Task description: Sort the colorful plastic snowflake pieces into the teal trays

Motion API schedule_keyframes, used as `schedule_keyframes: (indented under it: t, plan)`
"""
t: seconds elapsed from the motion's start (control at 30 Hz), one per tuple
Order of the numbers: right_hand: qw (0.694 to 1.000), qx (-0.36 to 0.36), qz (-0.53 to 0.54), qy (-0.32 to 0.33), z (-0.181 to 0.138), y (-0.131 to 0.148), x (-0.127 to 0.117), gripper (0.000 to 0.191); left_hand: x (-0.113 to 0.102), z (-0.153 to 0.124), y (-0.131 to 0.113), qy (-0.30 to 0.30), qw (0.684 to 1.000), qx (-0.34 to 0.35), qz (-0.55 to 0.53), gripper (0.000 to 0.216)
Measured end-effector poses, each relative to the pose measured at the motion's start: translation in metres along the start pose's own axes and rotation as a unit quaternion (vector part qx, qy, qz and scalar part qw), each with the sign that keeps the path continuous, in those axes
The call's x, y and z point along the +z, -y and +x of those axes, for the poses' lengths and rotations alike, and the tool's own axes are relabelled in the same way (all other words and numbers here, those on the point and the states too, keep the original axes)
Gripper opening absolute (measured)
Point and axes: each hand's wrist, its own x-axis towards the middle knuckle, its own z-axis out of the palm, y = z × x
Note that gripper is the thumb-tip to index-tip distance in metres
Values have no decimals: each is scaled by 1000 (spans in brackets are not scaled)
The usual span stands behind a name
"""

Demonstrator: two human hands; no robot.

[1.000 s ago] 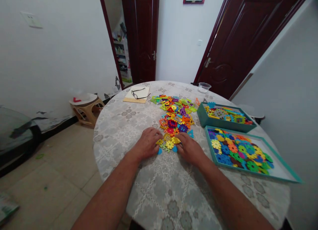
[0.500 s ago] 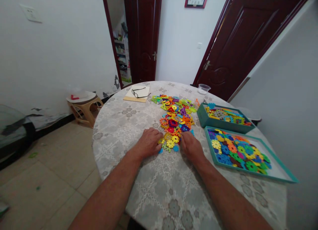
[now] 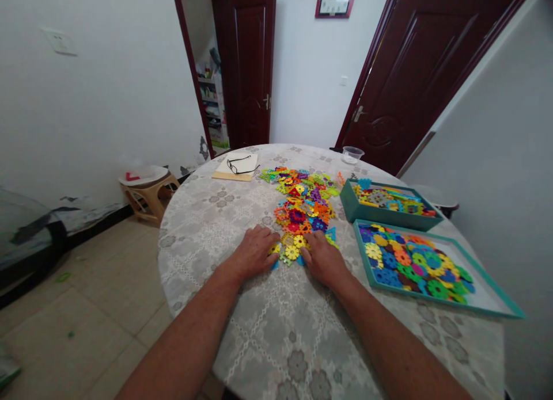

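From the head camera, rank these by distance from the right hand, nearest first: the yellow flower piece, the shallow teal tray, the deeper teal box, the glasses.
From the right hand:
1. Yellow flower piece, just to its left, between both hands.
2. Shallow teal tray, to its right.
3. Deeper teal box, behind the tray.
4. Glasses, far side of the table, on the left.

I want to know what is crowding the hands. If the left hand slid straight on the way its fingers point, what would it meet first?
The left hand points up and right, so probably the joined plastic flower pieces at its fingertips; depth is unclear.
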Motion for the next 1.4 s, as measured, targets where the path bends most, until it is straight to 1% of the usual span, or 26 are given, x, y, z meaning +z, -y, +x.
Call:
schedule_keyframes:
  t: [0.13, 0.27, 0.33, 0.4, 0.47, 0.57, 0.63, 0.73, 0.83, 0.9, 1.0, 1.1, 1.17, 1.23, 1.33, 1.4]
  plan:
    - [999, 6, 33, -29, 1, -3, 3, 22, 1, 0, 2, -11, 1000, 7, -2, 35]
    - [993, -21, 108, -49, 1, -9, 5, 12, 4, 3, 6, -19, 1000, 5, -5, 30]
    - [987, -21, 147, -60, 0, -9, 3, 11, 8, 4, 10, -34, 999, -1, -18, 29]
    - [979, -14, 189, -82, -2, -7, 0, 14, 11, 5, 14, -69, 997, -6, -44, 27]
    - [968, -18, 234, -86, -5, -4, -3, 22, 14, 6, 17, -112, 991, -12, -78, 25]
    - [960, -42, 273, -48, -10, 1, -2, 36, 18, 6, 20, -162, 979, -23, -118, 25]
    - [965, -54, 255, -20, -12, 4, 2, 41, 20, 6, 21, -172, 975, -28, -136, 25]
    - [978, -61, 198, 6, -12, 9, 5, 37, 23, 6, 22, -155, 977, -37, -143, 28]
    - [985, -63, 160, 24, -11, 13, 5, 24, 27, 7, 23, -130, 981, -54, -134, 35]
    - [986, -68, 149, 19, -12, 14, 5, 17, 28, 7, 23, -116, 984, -66, -118, 38]
    - [985, -75, 155, -3, -15, 13, 6, 13, 27, 9, 22, -91, 989, -75, -87, 38]
    - [983, -77, 166, -13, -16, 13, 7, 17, 22, 11, 17, -67, 993, -82, -56, 33]
    - [982, -81, 170, -11, -16, 13, 8, 18, 17, 13, 14, -60, 994, -83, -39, 33]
    - [981, -85, 171, -6, -16, 13, 8, 15, 14, 15, 12, -54, 995, -78, -32, 35]
    - [981, -83, 175, 0, -15, 13, 8, 7, 14, 18, 12, -43, 997, -63, -32, 39]
    - [980, -81, 181, -4, -15, 13, 7, 8, 16, 19, 13, -40, 997, -57, -33, 42]
